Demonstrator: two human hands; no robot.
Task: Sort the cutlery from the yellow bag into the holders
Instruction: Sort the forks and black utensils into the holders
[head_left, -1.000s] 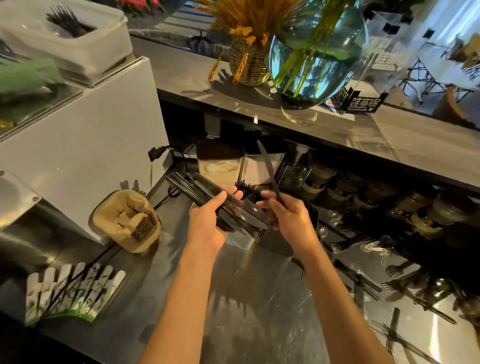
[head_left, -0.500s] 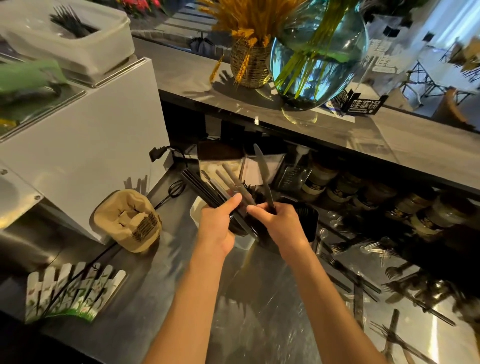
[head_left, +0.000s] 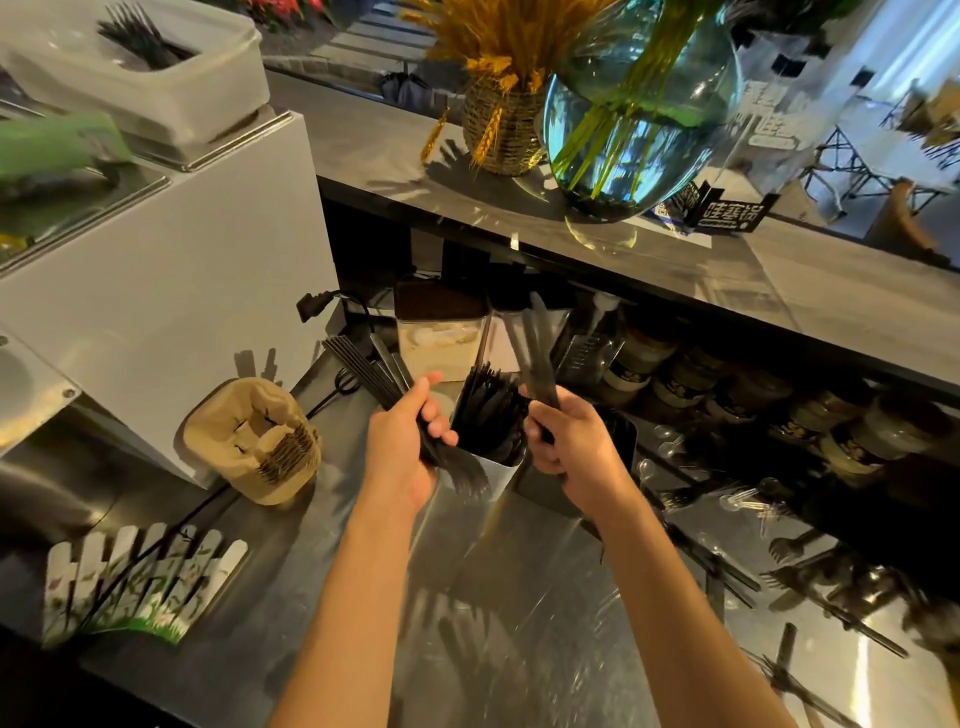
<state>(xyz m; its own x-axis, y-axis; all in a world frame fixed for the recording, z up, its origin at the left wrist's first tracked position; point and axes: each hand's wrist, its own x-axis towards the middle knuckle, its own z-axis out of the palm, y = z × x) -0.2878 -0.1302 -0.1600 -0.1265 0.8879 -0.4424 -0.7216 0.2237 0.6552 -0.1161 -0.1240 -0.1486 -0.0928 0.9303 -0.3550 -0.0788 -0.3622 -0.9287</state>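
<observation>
Fingers of the right hand (head_left: 563, 439) curled tight round the handles of a couple of black knives (head_left: 537, 353), blades up and blurred, exact count not readable. Fingers of the left hand (head_left: 402, 447) wrapped round a fanned bundle of black cutlery (head_left: 371, 371), thumb laid across the top, tines of some forks spilling out below the palm just left of the white holder (head_left: 496, 475).

Likely trouble: bundle held loosely and splayed, so one piece could slide out of the bottom of the grip and drop on the steel counter (head_left: 493, 597) in front of the holder. Knives poised above and just right of the holder; if lowered at a slant, tips could catch on the black pieces already standing in it, tilt it or tip it over. Mixing also a risk: holder already crowded with similar dark handles, easy to drop a knife among forks. A black holder (head_left: 618, 441), right of the white one and half hidden by the right hand, is possibly the knives' proper place, though its contents cannot be made out.

Cutlery itself: thin, matte black, plastic-looking, light and springy by the look of it. More pieces scattered on the counter well right of the holder, among clear wrapping. No yellow bag recognisable. Cardboard cup carrier (head_left: 254, 441) well left of the holder.
</observation>
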